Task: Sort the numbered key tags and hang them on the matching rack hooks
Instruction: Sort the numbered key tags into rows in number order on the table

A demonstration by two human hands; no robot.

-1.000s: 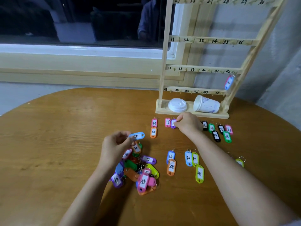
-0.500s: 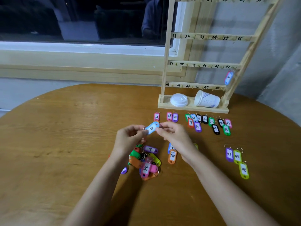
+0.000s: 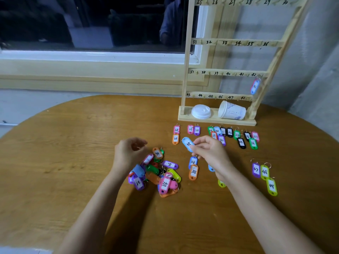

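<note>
Round wooden table [image 3: 64, 171] under a dark window [image 3: 91, 24], rack [image 3: 234, 72] standing at its far side.
Head view: the right hand [image 3: 211, 153] is pinching a light blue tag [image 3: 187, 143] in front of the rack; the left hand [image 3: 128, 153] is hovering loosely curled, empty, over the tag pile [image 3: 156, 173] farther from the rack.

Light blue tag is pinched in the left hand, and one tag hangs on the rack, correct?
Wrong hand: the right hand pinches the light blue tag, as the head view shows. The rack does hold one tag.
</note>
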